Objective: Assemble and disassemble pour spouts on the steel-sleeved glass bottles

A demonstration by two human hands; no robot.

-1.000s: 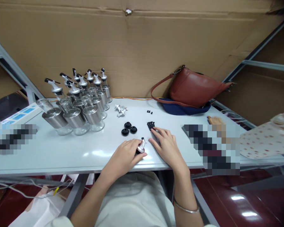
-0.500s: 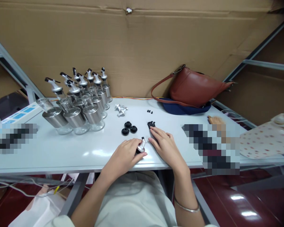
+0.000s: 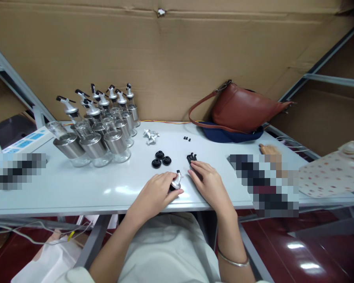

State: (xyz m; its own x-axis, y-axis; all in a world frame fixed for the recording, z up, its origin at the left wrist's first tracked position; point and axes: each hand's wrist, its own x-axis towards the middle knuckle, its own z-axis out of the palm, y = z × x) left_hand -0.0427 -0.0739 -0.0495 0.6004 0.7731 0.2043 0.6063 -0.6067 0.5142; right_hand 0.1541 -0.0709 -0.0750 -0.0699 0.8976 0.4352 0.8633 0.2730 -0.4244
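Observation:
My left hand is closed around a silver pourer spout with a black tip and a dark base, near the table's front edge. My right hand lies to the right of it, fingers stretched out. Its fingertips touch a small group of black levers on the table; part of the group is hidden under the hand. Beyond my left hand sit three round black stoppers. Several loose silver spout pieces lie farther back. Three tiny black caps lie beyond the levers.
Several glass bottles with steel sleeves crowd the left of the table, many with pourers fitted. A brown bag rests on a navy cap at the back right. A power strip lies far left, a spotted bag far right.
My right hand has shifted slightly to the right, and the black levers under its fingertips have slid and turned with it. My left hand and the spout have stayed in place.

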